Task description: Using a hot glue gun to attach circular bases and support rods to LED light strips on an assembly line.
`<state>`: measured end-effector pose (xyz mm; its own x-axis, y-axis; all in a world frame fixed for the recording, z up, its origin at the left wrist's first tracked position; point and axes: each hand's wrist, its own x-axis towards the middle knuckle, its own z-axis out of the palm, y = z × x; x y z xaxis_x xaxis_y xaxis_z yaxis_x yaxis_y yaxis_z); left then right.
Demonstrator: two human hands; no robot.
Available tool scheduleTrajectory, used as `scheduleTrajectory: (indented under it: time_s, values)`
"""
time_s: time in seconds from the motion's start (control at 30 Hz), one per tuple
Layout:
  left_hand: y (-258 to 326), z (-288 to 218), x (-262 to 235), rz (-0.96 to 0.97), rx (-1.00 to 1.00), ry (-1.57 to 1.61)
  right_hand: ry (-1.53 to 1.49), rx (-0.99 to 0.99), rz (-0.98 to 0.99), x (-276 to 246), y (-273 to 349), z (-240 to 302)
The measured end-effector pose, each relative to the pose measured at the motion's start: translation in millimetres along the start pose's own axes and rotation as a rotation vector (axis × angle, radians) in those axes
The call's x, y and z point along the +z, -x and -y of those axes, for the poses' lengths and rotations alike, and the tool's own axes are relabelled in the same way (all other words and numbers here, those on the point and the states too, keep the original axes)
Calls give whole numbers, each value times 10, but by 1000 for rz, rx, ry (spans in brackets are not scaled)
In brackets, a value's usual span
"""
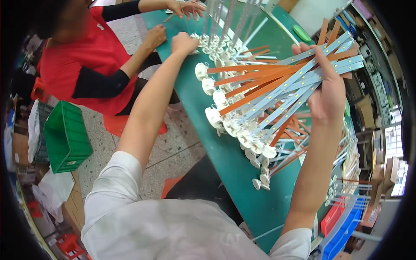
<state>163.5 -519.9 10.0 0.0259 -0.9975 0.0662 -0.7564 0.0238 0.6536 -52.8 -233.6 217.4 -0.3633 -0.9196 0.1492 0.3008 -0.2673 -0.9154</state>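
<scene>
My right hand (328,84) is closed around a fanned bundle of LED strips (277,93), some orange-brown, some silver with small yellow dots. White round end caps (212,115) with thin wires sit at the strips' near-left ends, hanging over the table. At the far left, my left hand (184,44) is closed beside a cluster of white round caps (216,45) with clear upright tubes (227,24). What its fingers hold is hidden. More strips and caps lie in a pile (288,147) under the raised bundle.
The green table (197,89) runs diagonally. At left a co-worker in a red shirt (102,56) has one hand (156,35) at the table edge and another hand (188,8) near the tubes. A green crate (67,136) stands on the floor. A blue bin (346,229) is at lower right.
</scene>
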Motion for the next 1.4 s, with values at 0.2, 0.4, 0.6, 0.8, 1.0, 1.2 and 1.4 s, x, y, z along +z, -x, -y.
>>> scheduleTrajectory:
  time_s: [0.2,0.4,0.6,0.8,1.0,1.2,1.4]
  values:
    - [282,94,126,-73,129,327,-382,172,-18,-930,-149,145]
    - [1061,-121,-154,-206,335,496,-357,175,-166,-1786,-261,-393]
    - [1985,-578,-641,-159,598,584,-424,302,-236,-2258,-265,-914]
    - [2321,-1477,-749,231,871,73,-411,339,-250,-2267,-234,-1056]
    - [2048,-2257,-182,535,828,-529,-274,210,-603,-2586,-220,-1259]
    - [1942,-2312,175,789,835,-783,301,237,-1020,-2066,86,-1075]
    - [1954,-2099,81,514,973,-484,1247,176,-939,-2164,141,-919]
